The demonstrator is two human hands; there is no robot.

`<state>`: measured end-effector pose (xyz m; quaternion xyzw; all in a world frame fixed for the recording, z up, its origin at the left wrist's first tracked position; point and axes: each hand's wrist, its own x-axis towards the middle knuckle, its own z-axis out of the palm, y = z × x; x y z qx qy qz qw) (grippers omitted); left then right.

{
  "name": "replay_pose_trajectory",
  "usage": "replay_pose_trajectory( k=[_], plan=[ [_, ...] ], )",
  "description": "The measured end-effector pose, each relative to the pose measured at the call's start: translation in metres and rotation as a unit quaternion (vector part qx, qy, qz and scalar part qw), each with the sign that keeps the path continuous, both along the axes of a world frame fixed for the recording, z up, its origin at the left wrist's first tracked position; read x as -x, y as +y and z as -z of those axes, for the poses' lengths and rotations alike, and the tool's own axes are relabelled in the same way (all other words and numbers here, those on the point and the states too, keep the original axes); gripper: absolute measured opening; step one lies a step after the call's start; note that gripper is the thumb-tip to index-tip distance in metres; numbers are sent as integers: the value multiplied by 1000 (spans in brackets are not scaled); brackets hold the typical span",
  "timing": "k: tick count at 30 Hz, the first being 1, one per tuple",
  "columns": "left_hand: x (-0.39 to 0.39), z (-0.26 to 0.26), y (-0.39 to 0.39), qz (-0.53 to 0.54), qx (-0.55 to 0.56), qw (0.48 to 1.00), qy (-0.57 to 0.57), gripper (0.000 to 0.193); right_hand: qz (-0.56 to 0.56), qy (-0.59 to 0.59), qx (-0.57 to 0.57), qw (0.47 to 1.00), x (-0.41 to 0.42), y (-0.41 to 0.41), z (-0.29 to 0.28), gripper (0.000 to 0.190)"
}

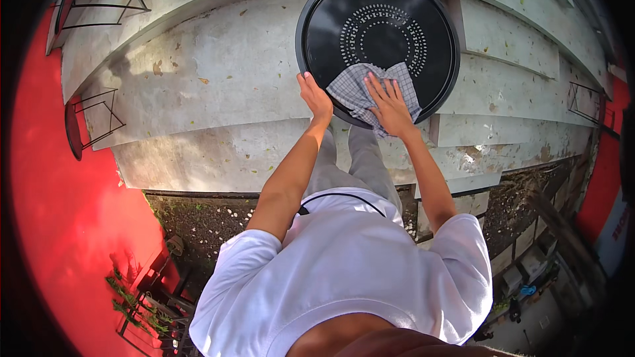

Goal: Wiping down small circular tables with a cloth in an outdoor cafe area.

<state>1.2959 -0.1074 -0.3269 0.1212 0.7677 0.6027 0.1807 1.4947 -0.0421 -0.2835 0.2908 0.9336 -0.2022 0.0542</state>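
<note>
Before me is a round black tabletop [382,39] with a raised rim and rings of small light dots or holes around its middle. My left hand [316,98] grips the rim at its lower left. On the lower part of the surface, my right hand [389,106] lies spread over a crumpled grey checked cloth [352,87], pressing it flat. One end of the cloth hangs over the near rim. Whatever supports the round top is hidden beneath it.
Wide concrete steps [223,74] run across, with raised blocks [506,34] at right. Folding round tables with black metal legs stand at left [73,131] and far right. A red wall [84,218] borders the left. Potted plants [139,307] sit at lower left.
</note>
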Motion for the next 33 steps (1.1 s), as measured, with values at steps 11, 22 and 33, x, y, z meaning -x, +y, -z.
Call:
replay_pose_trajectory(
  k=[11, 22, 33],
  plan=[
    [4, 11, -3, 37, 84, 996, 15, 35, 359, 68, -212, 906, 47, 153, 56, 103],
    [7, 8, -5, 50, -17, 998, 44, 35, -73, 134, 15, 988, 96, 14, 2, 63],
    [3, 6, -2, 55, -12, 998, 33, 37, -154, 153, -18, 976, 122, 69, 9, 62]
  ],
)
